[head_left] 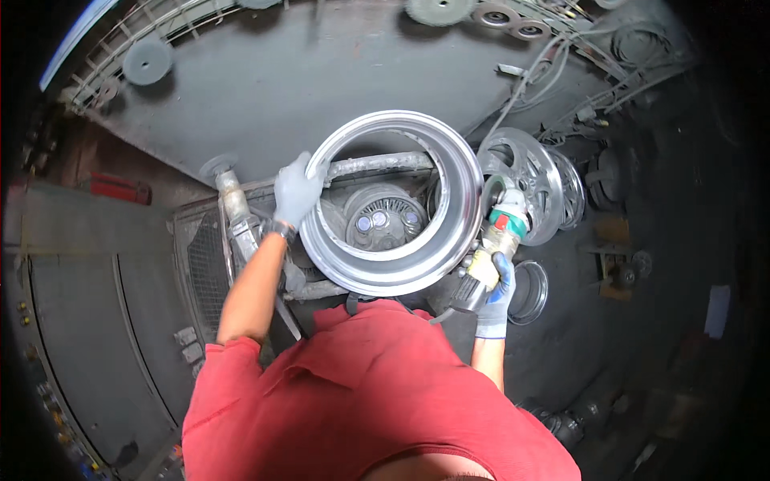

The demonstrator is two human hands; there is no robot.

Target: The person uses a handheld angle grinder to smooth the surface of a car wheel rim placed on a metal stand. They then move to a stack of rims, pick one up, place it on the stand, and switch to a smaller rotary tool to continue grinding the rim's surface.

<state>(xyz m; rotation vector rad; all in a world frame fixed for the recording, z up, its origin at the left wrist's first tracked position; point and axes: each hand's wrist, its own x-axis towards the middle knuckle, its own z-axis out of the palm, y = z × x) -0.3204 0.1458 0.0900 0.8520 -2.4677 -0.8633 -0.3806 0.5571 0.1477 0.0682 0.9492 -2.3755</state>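
A polished metal rim barrel lies in front of me over a metal frame. My left hand, in a grey glove, is closed on its upper-left edge. My right hand, in a grey and blue glove, grips an angle grinder with a green and red band; its disc end is beside the rim's right side. Through the rim's opening I see a dusty round motor-like housing. Just left of my left hand a second power tool stands head-up with a round disc.
Wheel centres stand at the right, with a small rim below them. Along the back, a wire rack holds discs above a grey board. Cables hang at upper right. Grey panels are at left.
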